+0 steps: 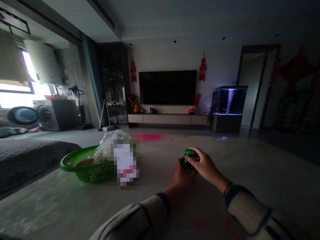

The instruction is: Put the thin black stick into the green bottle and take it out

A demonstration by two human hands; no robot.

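Note:
A small, shiny green bottle (189, 164) stands upright just above or on the table, a little right of the middle. My left hand (182, 178) is wrapped round its dark lower body from the near left side. On the bottle's brighter green cap (189, 152), the thumb and fingers of my right hand (203, 163) are closed from the right. My fingers hide much of the bottle, and its label or contents cannot be made out.
The pale tabletop (155, 166) carries a green plastic basket (93, 171) at the left with a clear plastic bag (110, 141) in it. A blurred-out white and red item (126, 163) leans beside the basket. Beyond stand a television (167, 87) and an aquarium (228, 101).

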